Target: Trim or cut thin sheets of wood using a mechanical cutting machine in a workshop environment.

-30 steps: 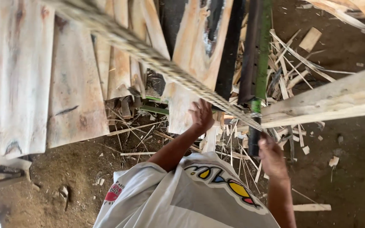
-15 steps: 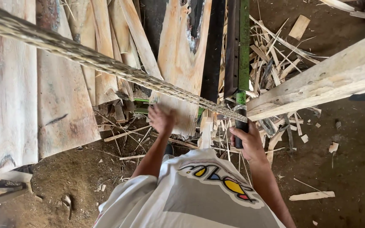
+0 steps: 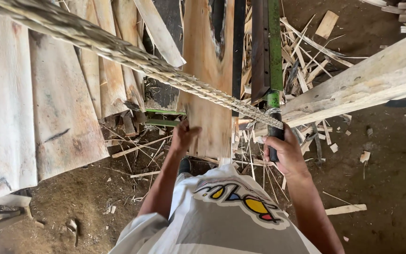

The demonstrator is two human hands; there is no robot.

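Left hand (image 3: 183, 136) pinches the near bottom edge of a thin wood veneer sheet (image 3: 207, 70), fingers closed on it; the sheet lies lengthwise ahead of the person, beside the green metal cutter arm (image 3: 273, 47). Right hand (image 3: 285, 151) is wrapped tight around the arm's black handle grip (image 3: 273, 141). The sheet looks light, stiff but brittle, with a dark split hole near the top, likely splintery; best taken at the edge with a flat pinch. A thick rope (image 3: 118, 49) crosses above, offcut strips (image 3: 306, 56) scattered around.

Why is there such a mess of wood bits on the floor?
Thin wood slivers lie scattered in a heap on the dirt floor beside the green lever that the right hand grips. The left hand touches a plank.
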